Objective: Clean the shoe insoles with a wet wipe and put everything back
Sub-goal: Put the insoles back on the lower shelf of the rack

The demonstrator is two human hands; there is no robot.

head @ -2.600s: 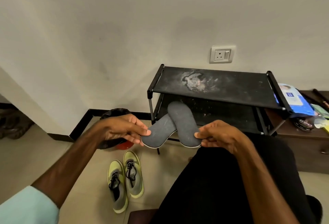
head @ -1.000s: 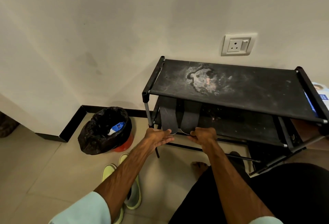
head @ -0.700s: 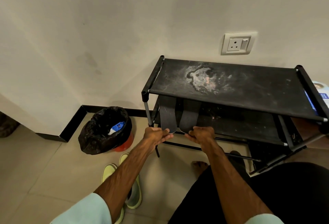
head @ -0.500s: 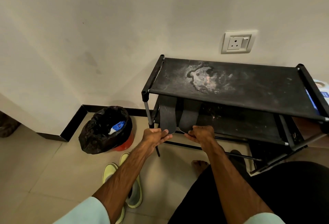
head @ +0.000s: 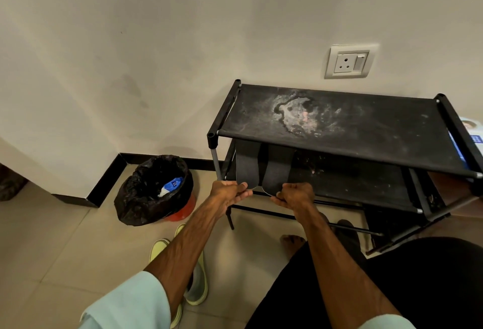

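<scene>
Head view, near first: pale sleeve and dark trousers at the bottom edge. A pair of yellow-green shoes (head: pixel 196 290) sits on the floor tiles, partly hidden under the left forearm, well apart from the insoles.

Both arms reach forward to the shoe rack (head: pixel 366 130). The left hand (head: pixel 228 194) pinches the heel end of the left insole (head: pixel 247 165), thumb on top and fingers curled under. The right hand (head: pixel 296 195) is curled round the heel end of the right insole (head: pixel 277 169). Both insoles lie flat, side by side, on the left part of the rack's lower shelf (head: pixel 352 179). Their toe ends point toward the wall and pass out of sight under the stained top shelf, and their heels just overhang the front rail.

Handling, as a guess: thin dark foam, light, bendy, not fragile. The fabric face is probably grippy, not slick. They would droop if held by the toe. The heel end is the best hold, with a thumb-and-finger pinch across the width or a flat palm under the middle. No squeeze force is needed.

Farther left, a bin (head: pixel 136 198) with a black liner stands against the skirting, with a blue-white scrap inside. A blue-white pack (head: pixel 473 136) shows at the right edge past the rack, but I can't tell whether it holds the wipes. A wall socket (head: pixel 349 62) is above the rack.
</scene>
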